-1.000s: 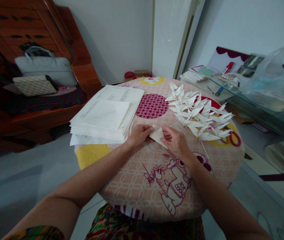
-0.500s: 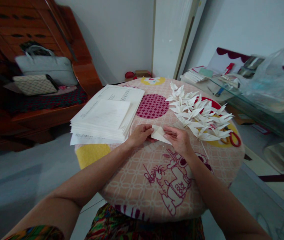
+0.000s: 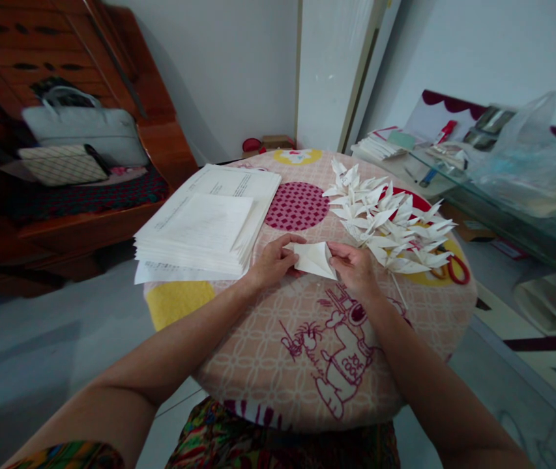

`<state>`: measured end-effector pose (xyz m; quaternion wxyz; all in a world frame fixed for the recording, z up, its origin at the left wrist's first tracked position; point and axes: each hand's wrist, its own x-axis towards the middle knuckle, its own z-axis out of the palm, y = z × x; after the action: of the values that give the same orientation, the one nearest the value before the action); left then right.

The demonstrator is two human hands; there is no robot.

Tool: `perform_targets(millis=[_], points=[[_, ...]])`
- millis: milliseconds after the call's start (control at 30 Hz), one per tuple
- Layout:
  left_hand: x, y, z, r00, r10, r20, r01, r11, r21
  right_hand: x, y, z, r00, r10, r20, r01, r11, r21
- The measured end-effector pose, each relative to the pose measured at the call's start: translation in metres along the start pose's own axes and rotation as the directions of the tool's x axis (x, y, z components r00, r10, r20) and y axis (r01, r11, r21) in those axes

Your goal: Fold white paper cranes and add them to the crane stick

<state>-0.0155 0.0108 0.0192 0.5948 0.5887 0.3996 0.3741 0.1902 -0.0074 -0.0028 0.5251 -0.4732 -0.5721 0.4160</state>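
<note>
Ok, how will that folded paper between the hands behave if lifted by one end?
The folded paper should be very light, being small and thin-looking. Crease lines cross its face, so it will probably bend along those first.

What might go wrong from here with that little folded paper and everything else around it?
First, the folded paper is held between the left hand and right hand, so an uneven pull might tear or miscrease it. Second, the pointed paper shapes lie crowded just beyond the right hand; a careless move could crush some. Third, smaller sheets rest on the paper stack and might slide if bumped.
</note>
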Motion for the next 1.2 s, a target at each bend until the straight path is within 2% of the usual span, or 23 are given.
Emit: perform_targets(millis=[167,267,400,567,767,900,1000,1200], points=[[0.003,-0.005,-0.002,0.998,0.054,-0.031,-0.051,0.994,0.098,0.000,-0.002,0.001,0.993,0.119,-0.001,-0.119,0.988,0.099],[0.003,-0.006,-0.003,0.999,0.035,-0.040,-0.030,0.993,0.116,-0.001,-0.006,0.001,0.984,0.171,0.050,-0.176,0.974,0.142],[0.002,-0.004,-0.003,1.000,0.018,-0.014,-0.016,0.996,0.091,-0.002,-0.009,0.001,0.976,0.177,0.129,-0.197,0.966,0.168],[0.004,-0.006,-0.005,1.000,0.027,0.014,-0.029,0.989,0.143,0.000,-0.005,0.001,0.967,0.245,0.073,-0.252,0.959,0.128],[0.005,-0.005,-0.004,0.994,-0.061,0.091,0.065,0.997,-0.038,0.001,-0.004,0.001,0.940,0.303,0.155,-0.327,0.931,0.164],[0.004,0.000,-0.002,0.983,-0.171,0.064,0.181,0.965,-0.190,0.000,-0.004,-0.005,0.930,0.305,0.203,-0.351,0.900,0.257],[0.002,0.003,-0.002,0.969,-0.240,0.056,0.246,0.929,-0.275,-0.002,-0.005,-0.011,0.911,0.304,0.280,-0.380,0.883,0.275],[0.001,0.004,-0.003,0.956,-0.293,0.017,0.283,0.906,-0.314,-0.004,-0.011,-0.015,0.886,0.280,0.370,-0.391,0.880,0.269]])
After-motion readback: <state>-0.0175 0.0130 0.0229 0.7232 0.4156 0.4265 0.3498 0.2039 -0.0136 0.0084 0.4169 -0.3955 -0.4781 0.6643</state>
